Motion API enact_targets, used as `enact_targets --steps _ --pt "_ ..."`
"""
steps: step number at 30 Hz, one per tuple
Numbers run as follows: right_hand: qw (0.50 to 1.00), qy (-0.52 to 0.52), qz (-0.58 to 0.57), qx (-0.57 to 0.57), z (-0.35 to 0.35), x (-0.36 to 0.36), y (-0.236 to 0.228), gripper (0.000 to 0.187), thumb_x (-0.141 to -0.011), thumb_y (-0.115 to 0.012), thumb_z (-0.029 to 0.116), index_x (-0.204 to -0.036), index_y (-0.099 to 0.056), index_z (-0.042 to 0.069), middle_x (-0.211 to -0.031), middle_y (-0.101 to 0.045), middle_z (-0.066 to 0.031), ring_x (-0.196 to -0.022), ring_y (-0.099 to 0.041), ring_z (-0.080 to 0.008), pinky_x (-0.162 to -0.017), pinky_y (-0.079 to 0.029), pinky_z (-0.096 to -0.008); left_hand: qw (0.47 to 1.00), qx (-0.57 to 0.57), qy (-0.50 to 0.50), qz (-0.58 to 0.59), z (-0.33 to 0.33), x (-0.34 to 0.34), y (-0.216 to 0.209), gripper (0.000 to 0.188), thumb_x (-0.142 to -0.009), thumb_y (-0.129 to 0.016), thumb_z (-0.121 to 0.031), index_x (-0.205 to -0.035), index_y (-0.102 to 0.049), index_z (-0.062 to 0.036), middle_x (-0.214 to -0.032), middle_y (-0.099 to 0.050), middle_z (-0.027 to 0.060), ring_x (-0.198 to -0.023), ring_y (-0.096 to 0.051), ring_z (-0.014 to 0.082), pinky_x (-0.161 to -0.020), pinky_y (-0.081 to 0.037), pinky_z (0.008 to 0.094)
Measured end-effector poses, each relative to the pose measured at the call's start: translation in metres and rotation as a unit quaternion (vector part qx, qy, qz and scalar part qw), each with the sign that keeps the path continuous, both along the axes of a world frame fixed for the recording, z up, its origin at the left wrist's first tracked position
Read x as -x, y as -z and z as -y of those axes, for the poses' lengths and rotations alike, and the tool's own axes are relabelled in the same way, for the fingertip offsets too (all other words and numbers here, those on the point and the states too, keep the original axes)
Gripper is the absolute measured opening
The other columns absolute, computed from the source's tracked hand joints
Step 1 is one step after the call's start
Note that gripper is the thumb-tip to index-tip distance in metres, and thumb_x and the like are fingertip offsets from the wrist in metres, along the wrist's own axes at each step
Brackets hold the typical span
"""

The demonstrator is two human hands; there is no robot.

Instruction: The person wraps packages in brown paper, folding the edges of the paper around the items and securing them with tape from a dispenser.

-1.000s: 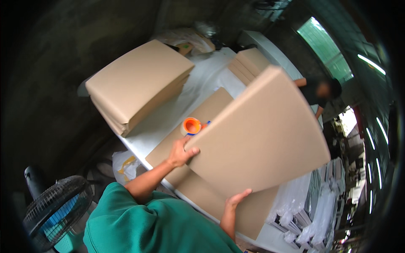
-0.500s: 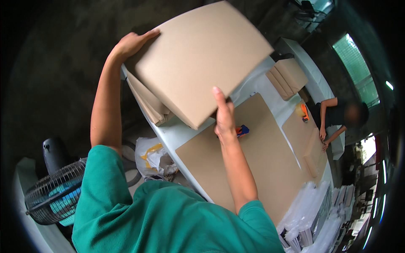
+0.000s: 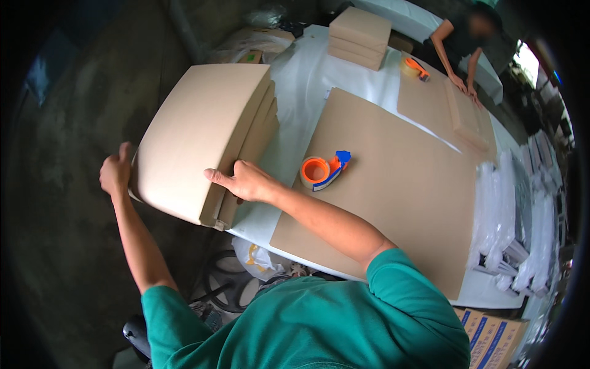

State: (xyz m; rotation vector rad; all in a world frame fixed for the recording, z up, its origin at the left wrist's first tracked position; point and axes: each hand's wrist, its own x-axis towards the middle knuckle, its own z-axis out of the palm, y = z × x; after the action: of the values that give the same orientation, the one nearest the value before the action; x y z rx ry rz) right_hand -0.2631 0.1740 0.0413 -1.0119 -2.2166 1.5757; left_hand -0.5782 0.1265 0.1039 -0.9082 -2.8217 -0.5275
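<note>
Left of the flat brown-paper sheet [image 3: 393, 190], a smooth brown paper-wrapped block [image 3: 196, 132] is capping a matching stack [image 3: 258, 144]. The right hand [image 3: 246, 182] is clasping the block's side, thumb on top, fingers half curled; the left hand [image 3: 115, 170] is sitting at its outer edge, grip hidden. One uneven shove could be toppling it off the white worktop [image 3: 369, 86]! On the sheet, an orange-and-blue plastic dispenser [image 3: 335, 166] is carrying tape [image 3: 305, 175]; below, a white plastic bag [image 3: 258, 257] is hiding its contents.
</note>
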Motion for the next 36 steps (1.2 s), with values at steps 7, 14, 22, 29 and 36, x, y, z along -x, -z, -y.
enact_targets --steps 7,14,22,29,36 --pt "0.959 0.247 -0.111 -0.084 -0.102 -0.021 0.021 0.069 -0.081 -0.038 0.071 -0.064 -0.051 0.005 -0.062 -0.054 -0.0079 -0.063 -0.054 -0.0206 -0.062 -0.044 -0.0352 0.811 -0.549 0.088 0.184 0.042 -0.008 0.093 0.066 -0.092 -0.035 -0.051 -0.130 -0.040 0.0035 -0.127 -0.047 0.0184 -0.115 -0.048 0.0302 -0.098 -0.037 0.0368" --pt "0.907 0.281 -0.313 -0.018 -0.240 0.004 0.073 0.085 -0.081 -0.038 0.067 -0.131 -0.041 -0.002 -0.133 -0.045 -0.0184 -0.123 -0.042 -0.0314 -0.101 -0.031 -0.0335 0.595 -0.617 0.120 0.501 0.042 -0.136 0.090 0.063 -0.090 -0.032 -0.047 -0.133 -0.035 -0.0006 -0.131 -0.042 0.0175 -0.115 -0.047 0.0330 -0.094 -0.041 0.0436" --pt "0.904 0.279 -0.323 -0.008 -0.246 0.032 0.091 0.096 -0.077 -0.028 0.076 -0.126 -0.046 -0.004 -0.128 -0.046 -0.0249 -0.125 -0.037 -0.0343 -0.102 -0.029 -0.0383 0.626 -0.593 0.085 0.499 0.037 -0.114 0.092 0.059 -0.086 -0.034 -0.041 -0.128 -0.040 -0.0010 -0.123 -0.049 0.0166 -0.109 -0.051 0.0334 -0.089 -0.044 0.0441" --pt "0.895 0.263 -0.360 -0.005 -0.249 0.024 0.099 0.100 -0.072 -0.038 0.080 -0.123 -0.041 -0.006 -0.123 -0.046 -0.0223 -0.118 -0.042 -0.0328 -0.100 -0.032 -0.0390 0.602 -0.571 0.130 0.542 0.033 -0.095 0.096 0.058 -0.086 -0.036 -0.042 -0.127 -0.040 -0.0014 -0.121 -0.050 0.0167 -0.106 -0.053 0.0338 -0.088 -0.045 0.0456" --pt "0.877 0.262 -0.402 0.012 -0.256 0.033 0.112 0.094 -0.073 -0.042 0.077 -0.128 -0.038 0.001 -0.129 -0.039 -0.0201 -0.125 -0.032 -0.0288 -0.104 -0.024 -0.0389 0.559 -0.607 0.148 0.546 0.039 -0.131 0.102 0.060 -0.085 -0.037 -0.043 -0.129 -0.039 -0.0033 -0.125 -0.047 0.0150 -0.111 -0.049 0.0326 -0.089 -0.043 0.0458"
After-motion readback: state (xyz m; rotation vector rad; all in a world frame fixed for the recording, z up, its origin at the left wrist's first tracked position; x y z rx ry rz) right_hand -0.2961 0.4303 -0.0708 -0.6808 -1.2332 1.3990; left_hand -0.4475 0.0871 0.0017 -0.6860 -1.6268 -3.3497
